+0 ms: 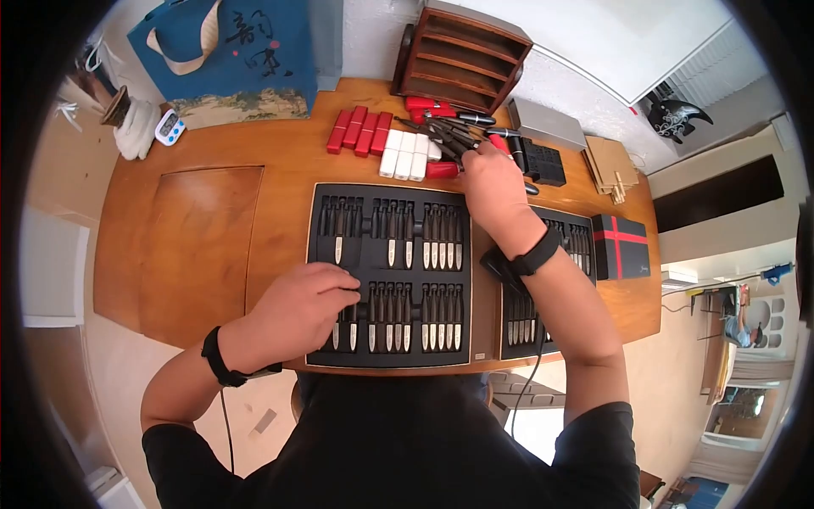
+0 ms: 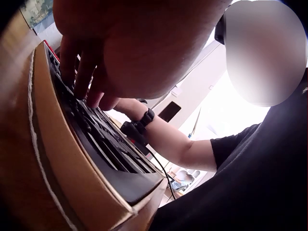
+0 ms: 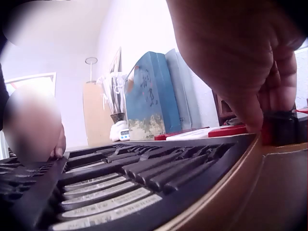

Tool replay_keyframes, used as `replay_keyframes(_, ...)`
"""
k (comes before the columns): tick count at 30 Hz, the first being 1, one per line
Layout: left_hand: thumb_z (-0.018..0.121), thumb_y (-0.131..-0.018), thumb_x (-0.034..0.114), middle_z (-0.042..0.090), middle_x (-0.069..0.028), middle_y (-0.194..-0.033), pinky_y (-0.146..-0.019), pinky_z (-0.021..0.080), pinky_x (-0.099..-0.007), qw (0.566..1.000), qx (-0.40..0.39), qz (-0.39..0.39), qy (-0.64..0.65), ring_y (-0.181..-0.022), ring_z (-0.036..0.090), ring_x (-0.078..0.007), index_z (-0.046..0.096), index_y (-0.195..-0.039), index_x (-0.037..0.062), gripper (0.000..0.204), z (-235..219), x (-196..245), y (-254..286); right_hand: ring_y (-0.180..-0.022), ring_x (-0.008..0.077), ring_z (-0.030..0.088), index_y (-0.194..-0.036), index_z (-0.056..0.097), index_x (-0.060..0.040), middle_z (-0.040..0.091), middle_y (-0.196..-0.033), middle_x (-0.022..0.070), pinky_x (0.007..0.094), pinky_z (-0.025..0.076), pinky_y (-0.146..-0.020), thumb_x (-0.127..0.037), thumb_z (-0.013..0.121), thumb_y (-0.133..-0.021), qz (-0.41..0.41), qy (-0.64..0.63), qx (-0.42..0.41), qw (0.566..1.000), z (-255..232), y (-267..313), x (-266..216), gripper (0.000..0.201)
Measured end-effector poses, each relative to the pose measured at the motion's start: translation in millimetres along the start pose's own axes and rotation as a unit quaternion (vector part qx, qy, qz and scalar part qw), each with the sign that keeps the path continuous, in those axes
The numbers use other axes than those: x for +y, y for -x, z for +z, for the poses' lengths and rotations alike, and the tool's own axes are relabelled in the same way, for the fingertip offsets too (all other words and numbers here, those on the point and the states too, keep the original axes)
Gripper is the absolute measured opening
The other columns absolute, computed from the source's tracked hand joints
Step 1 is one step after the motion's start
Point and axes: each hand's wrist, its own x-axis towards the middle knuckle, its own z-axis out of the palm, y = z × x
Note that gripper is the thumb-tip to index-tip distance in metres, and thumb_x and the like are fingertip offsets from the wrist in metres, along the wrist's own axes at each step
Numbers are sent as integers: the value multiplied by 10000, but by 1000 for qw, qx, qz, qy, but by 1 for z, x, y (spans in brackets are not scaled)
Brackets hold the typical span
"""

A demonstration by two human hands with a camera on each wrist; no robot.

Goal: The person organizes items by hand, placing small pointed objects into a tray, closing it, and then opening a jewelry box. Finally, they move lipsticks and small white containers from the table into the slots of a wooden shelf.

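Note:
In the head view, my left hand (image 1: 297,310) rests over the left side of a black slotted tray (image 1: 360,270), fingers loosely bent and touching it. Rows of dark pen-like tools with pale labelled ends (image 1: 393,253) lie in its slots. My right hand (image 1: 496,187) reaches past the tray's far edge, fingertips down at a loose pile of dark tools (image 1: 445,131). The right wrist view shows that hand (image 3: 240,62) with its thumb beside a red box (image 3: 227,131); whether it grips anything is hidden. The left wrist view shows my left hand's fingers (image 2: 83,77) on the tray.
Red boxes (image 1: 359,131) and white boxes (image 1: 404,155) lie behind the tray, beside a wooden rack (image 1: 462,59). A second tray (image 1: 519,327) stands on the right, near a black box with red ribbon (image 1: 621,247). A blue bag (image 1: 233,64) and timer (image 1: 170,128) stand back left.

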Motion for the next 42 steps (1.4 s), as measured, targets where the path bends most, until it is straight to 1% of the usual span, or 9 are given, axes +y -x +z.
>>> replay_keyframes(7,596,-722,-117,698,-142,-1038,-836,572,-425,998,50,-42,5,-973,676,-352,699,-987,-2,307,-11,-2,4,-980,341,678,-925,681,-5,666,-994,185,402,575,-855,30,662,-789,15,31,-30,999,-13,6,-4,142)
replay_keyframes(9,595,-726,-117,698,-142,-1036,-830,569,-425,997,66,-46,3,-961,675,-353,698,-987,-2,303,-12,-4,2,-871,372,681,-886,683,-6,660,-892,175,451,560,-748,-4,653,-846,-1,-16,80,997,-17,17,-9,50)
replay_keyframes(10,594,-731,-116,698,-143,-1034,-825,565,-425,996,79,-50,1,-950,674,-354,696,-988,-3,299,-12,-4,1,-871,372,681,-886,683,-6,660,-892,175,451,560,-748,-4,653,-846,-3,-16,80,997,-23,23,-15,50)
replay_keyframes(12,614,-750,-86,697,-135,-1020,-817,563,-425,995,82,-53,-10,-938,670,-344,700,-991,4,272,-16,-6,-4,-887,391,685,-919,689,15,675,-894,202,445,565,-791,-1,652,-854,-41,-207,101,972,-38,37,-33,75)
replay_keyframes(18,598,-831,-63,694,-156,-1000,-775,541,-429,992,102,-76,9,-897,661,-371,693,-1016,7,219,-15,-19,-29,-849,382,710,-1002,728,21,723,-906,201,411,571,-742,-1,698,-875,21,-441,47,896,-25,62,-61,133)
replay_keyframes(25,594,-861,-33,690,-159,-989,-759,535,-430,992,86,-90,-12,-877,654,-369,694,-1025,3,195,-12,-38,-39,-733,305,692,-1008,731,17,698,-876,155,340,556,-639,22,734,-853,-44,-346,105,931,-23,64,-76,155)
replay_keyframes(28,598,-850,-35,688,-156,-995,-771,536,-435,992,82,-98,-7,-893,652,-369,694,-1017,7,197,-13,-40,-40,-732,328,675,-998,724,6,674,-842,144,378,554,-622,14,740,-828,-85,-300,126,942,-22,64,-79,171)
replay_keyframes(34,606,-816,-49,689,-152,-1050,-870,535,-428,995,68,-62,-40,-1004,639,-351,698,-1060,-22,262,-12,-41,-49,-691,256,632,-882,659,4,581,-771,97,358,544,-598,-53,664,-771,-166,-135,117,970,-23,70,-95,124)
replay_keyframes(42,625,-770,-43,665,-132,-1204,-951,503,-430,996,35,-12,-86,-1145,602,-337,701,-1127,-6,367,-10,-44,-56,-712,245,640,-782,600,-30,586,-781,102,348,556,-601,-47,644,-702,-173,-114,74,976,-17,66,-106,92)
